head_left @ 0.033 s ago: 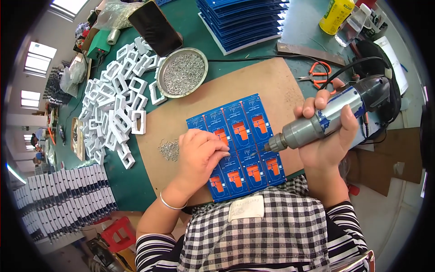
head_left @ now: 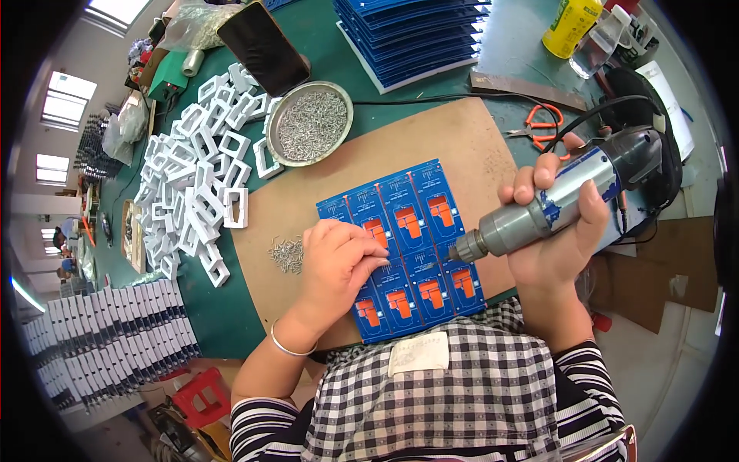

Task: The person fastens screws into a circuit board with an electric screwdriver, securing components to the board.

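Nothing shifted since the earlier frame: same pose, same layout. Left hand (head_left: 339, 258) flat on the blue panel (head_left: 408, 246), fingers spread and pressing, gripping nothing. Right hand (head_left: 558, 219) closed round the grey driver (head_left: 562, 196), bit tip touching the panel's right edge. Panel lying on the brown mat (head_left: 454, 138), orange parts across it. Loose screws (head_left: 287, 252) on the mat just left of the left hand. Screw dish (head_left: 309, 123) beyond, white frames (head_left: 200, 185) heaped to its left, orange cutters (head_left: 543, 123) near the driver.
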Available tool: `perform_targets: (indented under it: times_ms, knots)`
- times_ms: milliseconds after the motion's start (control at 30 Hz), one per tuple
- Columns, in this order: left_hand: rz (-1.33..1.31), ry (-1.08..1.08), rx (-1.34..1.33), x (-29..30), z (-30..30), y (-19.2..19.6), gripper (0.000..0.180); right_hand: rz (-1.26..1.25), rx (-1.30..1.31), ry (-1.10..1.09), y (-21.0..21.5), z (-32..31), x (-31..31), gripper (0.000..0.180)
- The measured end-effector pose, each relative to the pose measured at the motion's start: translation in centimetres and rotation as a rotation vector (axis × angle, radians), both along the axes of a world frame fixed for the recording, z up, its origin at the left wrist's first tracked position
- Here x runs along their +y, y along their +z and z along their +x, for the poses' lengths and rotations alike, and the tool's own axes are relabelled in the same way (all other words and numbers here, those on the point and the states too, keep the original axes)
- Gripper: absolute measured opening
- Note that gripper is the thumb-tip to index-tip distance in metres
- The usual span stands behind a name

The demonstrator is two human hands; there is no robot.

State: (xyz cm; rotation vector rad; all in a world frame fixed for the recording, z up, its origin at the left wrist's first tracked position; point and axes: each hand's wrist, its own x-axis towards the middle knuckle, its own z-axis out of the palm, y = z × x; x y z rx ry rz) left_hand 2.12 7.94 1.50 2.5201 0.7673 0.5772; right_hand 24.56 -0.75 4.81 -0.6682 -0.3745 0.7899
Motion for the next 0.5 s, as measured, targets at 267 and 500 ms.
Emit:
perform_targets:
  times_ms: [267, 500]
  knots:
    - [0.052, -0.027, 0.032, -0.1, 1.0, -0.4, 0.016, 0.008, -0.020, 0.064, -0.1, -0.5, 0.0, 0.054]
    - [0.168, -0.090, 0.143, 0.2, 1.5, 1.0, 0.019, 0.072, -0.221, 0.138, 0.2, -0.9, 0.7, 0.058]
